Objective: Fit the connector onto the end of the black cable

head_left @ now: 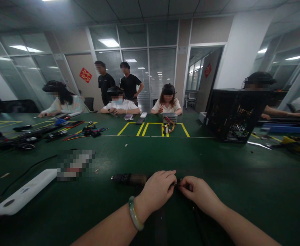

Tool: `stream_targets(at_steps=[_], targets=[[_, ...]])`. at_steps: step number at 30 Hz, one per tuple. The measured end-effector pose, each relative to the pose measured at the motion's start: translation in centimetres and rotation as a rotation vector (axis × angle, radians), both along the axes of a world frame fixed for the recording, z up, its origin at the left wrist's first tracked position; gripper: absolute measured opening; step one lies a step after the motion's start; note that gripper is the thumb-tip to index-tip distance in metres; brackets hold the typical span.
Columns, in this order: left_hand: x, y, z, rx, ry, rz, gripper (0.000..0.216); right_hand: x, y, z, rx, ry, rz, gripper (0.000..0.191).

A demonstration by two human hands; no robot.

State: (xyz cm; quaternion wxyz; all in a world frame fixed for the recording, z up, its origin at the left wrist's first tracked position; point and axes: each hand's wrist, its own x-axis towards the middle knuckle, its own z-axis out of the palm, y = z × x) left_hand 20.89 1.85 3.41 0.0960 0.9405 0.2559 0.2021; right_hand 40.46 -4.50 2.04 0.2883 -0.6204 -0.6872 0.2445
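A dark cylindrical tool (133, 179), which looks like an electric screwdriver, lies across the green table with its metal tip to the left. My left hand (159, 186), with a green bangle at the wrist, is closed over its right end. Close beside it, my right hand (194, 189) pinches with thumb and forefinger at the tool's rear end. The small part between those fingertips is hidden. A dark cable (196, 213) runs from beneath my right hand toward the table's near edge.
At left lies a white elongated device (24, 193) with a black cord. Bundled cables (91, 130) lie beyond it. A black computer case (229, 116) stands at right. A power supply (169, 118) with coloured wires sits across the table, where several people sit; two others stand behind.
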Motion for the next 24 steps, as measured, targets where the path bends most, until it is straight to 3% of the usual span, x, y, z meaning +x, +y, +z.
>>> stream_targets(at_steps=[7, 24], targets=[[-0.04, -0.03, -0.03, -0.022, -0.042, 0.032, 0.023, -0.06, 0.04, -0.06, 0.007, -0.007, -0.003, 0.01], [-0.05, -0.03, 0.19, -0.009, -0.015, -0.004, 0.01, 0.04, -0.08, 0.1, -0.011, -0.002, 0.008, 0.011]])
